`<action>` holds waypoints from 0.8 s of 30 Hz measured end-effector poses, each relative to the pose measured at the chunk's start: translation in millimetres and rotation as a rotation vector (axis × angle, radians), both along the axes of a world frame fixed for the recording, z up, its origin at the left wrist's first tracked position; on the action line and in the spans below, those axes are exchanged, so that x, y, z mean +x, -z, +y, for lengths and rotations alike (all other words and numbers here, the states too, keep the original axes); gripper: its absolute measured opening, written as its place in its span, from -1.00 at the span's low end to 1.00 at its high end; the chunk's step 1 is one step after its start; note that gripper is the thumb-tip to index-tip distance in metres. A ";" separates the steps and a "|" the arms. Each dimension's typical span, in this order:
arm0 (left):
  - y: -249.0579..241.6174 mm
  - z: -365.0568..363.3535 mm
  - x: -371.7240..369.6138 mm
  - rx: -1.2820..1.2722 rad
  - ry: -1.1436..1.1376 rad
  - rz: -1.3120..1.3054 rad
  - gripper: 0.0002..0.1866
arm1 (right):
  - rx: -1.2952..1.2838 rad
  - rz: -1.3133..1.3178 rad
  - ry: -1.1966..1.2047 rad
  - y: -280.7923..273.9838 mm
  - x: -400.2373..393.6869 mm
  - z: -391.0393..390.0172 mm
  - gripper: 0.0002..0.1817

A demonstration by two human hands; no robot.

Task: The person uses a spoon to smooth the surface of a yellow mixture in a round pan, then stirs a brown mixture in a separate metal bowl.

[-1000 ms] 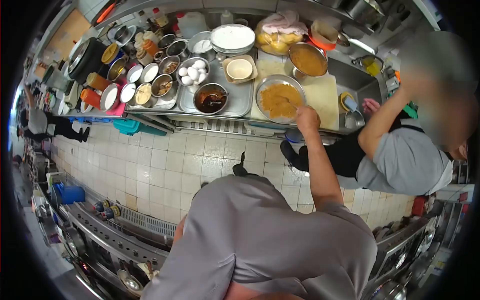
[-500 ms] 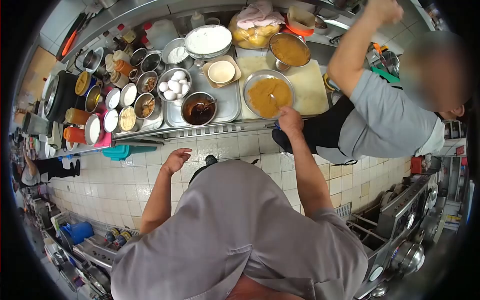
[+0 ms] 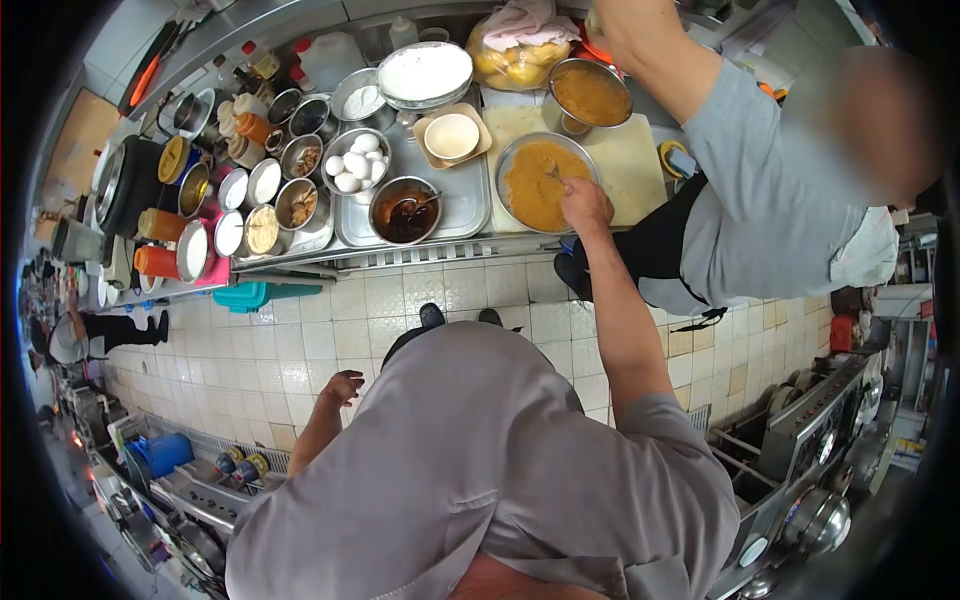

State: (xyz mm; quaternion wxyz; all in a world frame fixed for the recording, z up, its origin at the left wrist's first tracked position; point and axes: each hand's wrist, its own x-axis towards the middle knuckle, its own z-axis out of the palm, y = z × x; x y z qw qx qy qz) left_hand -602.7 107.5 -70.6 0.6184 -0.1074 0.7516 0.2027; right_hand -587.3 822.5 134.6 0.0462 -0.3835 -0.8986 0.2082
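My right hand point(image 3: 586, 206) is closed on a metal spoon point(image 3: 554, 174) whose end rests in orange-brown crumbs inside a round metal pan point(image 3: 497, 192). The pan sits at the counter's front edge, partly on a pale cutting board point(image 3: 640, 188). Left of it, a metal bowl of dark sauce point(image 3: 404, 212) stands on a metal tray point(image 3: 462, 205). My left hand point(image 3: 343, 388) hangs in the air over the floor beside my body, its fingers loosely apart and nothing in it.
A co-worker point(image 3: 775, 180) stands close at my right, one arm stretched over the counter. Behind the pan are a second bowl of crumbs point(image 3: 592, 95) and a bag of yellow pieces point(image 3: 520, 65). Left are a bowl of white eggs point(image 3: 355, 163), a white bowl point(image 3: 451, 136) and several small containers.
My right hand has shifted slightly up with the spoon, further over the pan. My left hand has dropped back towards my body. The co-worker's raised arm has moved left over the counter.
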 end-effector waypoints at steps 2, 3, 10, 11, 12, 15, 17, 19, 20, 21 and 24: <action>4.1 -8.3 10.1 0.144 -0.371 0.065 -0.46 | -0.003 0.060 -0.054 -6.0 17.7 -10.5 -0.70; -17.5 10.7 18.4 0.127 -0.370 0.149 -0.45 | -0.027 0.049 -0.060 -4.0 22.2 -14.2 -0.71; 21.6 40.5 75.7 0.364 -0.179 0.119 -0.35 | -0.051 0.033 -0.113 -0.4 12.7 -21.9 -0.71; 14.1 54.6 82.2 0.328 -0.043 0.087 -0.32 | -0.039 -0.009 -0.135 2.0 6.0 -18.8 -0.71; -13.3 76.4 89.4 0.196 0.075 0.116 -0.32 | -0.030 -0.059 -0.155 5.1 4.3 -16.2 -0.71; 0.2 77.2 103.1 0.122 0.199 0.174 -0.33 | -0.018 0.142 -0.232 3.7 24.0 -0.4 -0.72; 38.9 49.9 103.6 0.338 0.019 0.158 -0.35 | -0.033 0.118 -0.241 -5.1 51.4 -0.6 -0.71; 37.8 44.6 118.3 0.374 -0.262 0.122 -0.37 | -0.059 0.052 -0.247 -24.2 76.9 -17.3 -0.70; 26.5 51.1 118.7 0.299 -0.442 0.098 -0.39 | -0.051 0.045 -0.276 -16.4 81.1 -22.7 -0.69; 16.2 57.4 119.6 0.196 -0.397 0.114 -0.47 | -0.041 0.041 -0.301 -5.3 81.1 -23.4 -0.69; -9.5 64.3 114.9 0.073 -0.036 0.157 -0.51 | -0.018 0.074 -0.314 12.3 61.2 -13.0 -0.69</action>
